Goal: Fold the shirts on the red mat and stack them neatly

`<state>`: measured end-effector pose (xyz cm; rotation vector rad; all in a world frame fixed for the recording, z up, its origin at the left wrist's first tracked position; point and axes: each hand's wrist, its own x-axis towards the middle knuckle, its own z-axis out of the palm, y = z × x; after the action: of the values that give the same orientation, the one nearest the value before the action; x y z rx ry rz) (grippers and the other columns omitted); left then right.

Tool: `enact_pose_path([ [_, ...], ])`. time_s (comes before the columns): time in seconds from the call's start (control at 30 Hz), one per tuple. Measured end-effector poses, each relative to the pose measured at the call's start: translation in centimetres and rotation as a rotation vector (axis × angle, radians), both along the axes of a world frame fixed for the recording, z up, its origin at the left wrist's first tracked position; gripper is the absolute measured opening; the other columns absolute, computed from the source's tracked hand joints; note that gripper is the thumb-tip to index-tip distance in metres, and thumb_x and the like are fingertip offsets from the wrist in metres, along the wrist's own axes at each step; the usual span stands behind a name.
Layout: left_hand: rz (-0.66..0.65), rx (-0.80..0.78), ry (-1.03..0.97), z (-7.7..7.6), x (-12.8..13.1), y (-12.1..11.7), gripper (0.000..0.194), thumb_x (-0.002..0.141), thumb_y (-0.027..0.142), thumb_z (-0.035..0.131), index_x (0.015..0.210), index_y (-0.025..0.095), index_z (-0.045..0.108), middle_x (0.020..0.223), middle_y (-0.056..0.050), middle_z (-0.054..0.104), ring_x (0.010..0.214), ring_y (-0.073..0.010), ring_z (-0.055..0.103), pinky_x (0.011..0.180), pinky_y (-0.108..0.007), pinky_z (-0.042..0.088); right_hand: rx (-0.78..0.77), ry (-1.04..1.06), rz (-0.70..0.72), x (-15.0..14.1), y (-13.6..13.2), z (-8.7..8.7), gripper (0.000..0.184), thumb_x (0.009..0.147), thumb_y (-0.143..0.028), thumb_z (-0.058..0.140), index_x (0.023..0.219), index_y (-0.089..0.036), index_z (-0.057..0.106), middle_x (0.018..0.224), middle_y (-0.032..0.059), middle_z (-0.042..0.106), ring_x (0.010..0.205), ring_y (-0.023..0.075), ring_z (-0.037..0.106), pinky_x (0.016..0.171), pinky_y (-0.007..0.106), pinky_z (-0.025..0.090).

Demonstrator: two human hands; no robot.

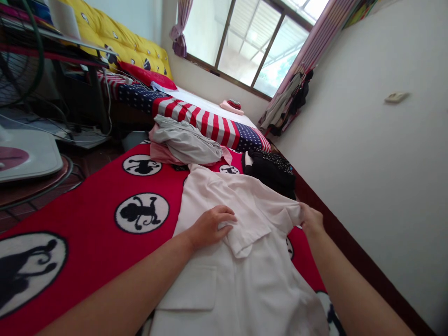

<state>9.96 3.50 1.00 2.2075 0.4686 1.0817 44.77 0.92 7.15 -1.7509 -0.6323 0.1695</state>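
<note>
A pale pink short-sleeved shirt (224, 261) lies spread on a red blanket with black-and-white monkey circles (84, 219). It has a flat chest pocket (185, 287), and one sleeve is folded in across its body. My left hand (210, 228) lies on the shirt at that fold, fingers curled over the cloth, and I cannot tell whether it grips. My right hand (311, 221) is at the far sleeve's edge, pinching the cloth.
A grey and pink clothes pile (184, 144) and a black clothes pile (269, 172) lie beyond the shirt. Behind them is a bed with a stars-and-stripes cover (199, 121). A white wall (364, 158) runs along the right, and a fan (17, 70) stands at left.
</note>
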Motion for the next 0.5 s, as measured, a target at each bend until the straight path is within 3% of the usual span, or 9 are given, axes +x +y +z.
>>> enact_pose_path([
  [0.13, 0.042, -0.231, -0.169, 0.0, 0.2, 0.3, 0.030, 0.083, 0.022, 0.060, 0.112, 0.019, 0.064, 0.112, -0.010, 0.061, 0.097, -0.0195, 0.062, 0.088, -0.033, 0.051, 0.115, 0.143, -0.001, -2.7, 1.4, 4.4, 0.016, 0.058, -0.027, 0.065, 0.067, -0.020, 0.053, 0.059, -0.0048, 0.053, 0.055, 0.0132, 0.052, 0.049, 0.026, 0.045],
  [0.23, 0.051, -0.519, -0.290, 0.1, 0.2, 0.6, 0.042, 0.083, 0.036, 0.062, 0.121, 0.018, 0.058, 0.117, -0.013, 0.060, 0.096, -0.0213, 0.064, 0.084, -0.034, 0.052, 0.158, 0.209, 0.143, -7.5, 1.7, 6.9, 0.022, 0.057, -0.028, 0.070, 0.072, -0.018, 0.058, 0.062, -0.0042, 0.056, 0.055, 0.0120, 0.052, 0.048, 0.025, 0.047],
  [0.37, -0.049, -1.007, -0.579, 0.6, -0.7, 1.2, 0.064, 0.084, 0.057, 0.054, 0.136, 0.021, 0.041, 0.124, -0.015, 0.056, 0.104, -0.0256, 0.063, 0.088, -0.040, 0.051, 0.225, 0.210, 0.585, -16.5, 0.3, 7.2, 0.025, 0.066, -0.036, 0.073, 0.074, -0.017, 0.058, 0.063, -0.0050, 0.055, 0.055, 0.0083, 0.052, 0.049, 0.018, 0.045],
  [0.5, -0.120, -1.335, -0.863, 1.7, -2.1, 1.8, 0.073, 0.085, 0.068, 0.041, 0.139, 0.019, 0.034, 0.116, -0.015, 0.061, 0.095, -0.0263, 0.067, 0.080, -0.041, 0.055, 0.020, 0.260, 1.163, -22.9, -2.2, 5.3, 0.033, 0.074, -0.040, 0.071, 0.099, -0.020, 0.061, 0.106, 0.0033, 0.065, 0.094, 0.0163, 0.064, 0.078, 0.028, 0.054],
])
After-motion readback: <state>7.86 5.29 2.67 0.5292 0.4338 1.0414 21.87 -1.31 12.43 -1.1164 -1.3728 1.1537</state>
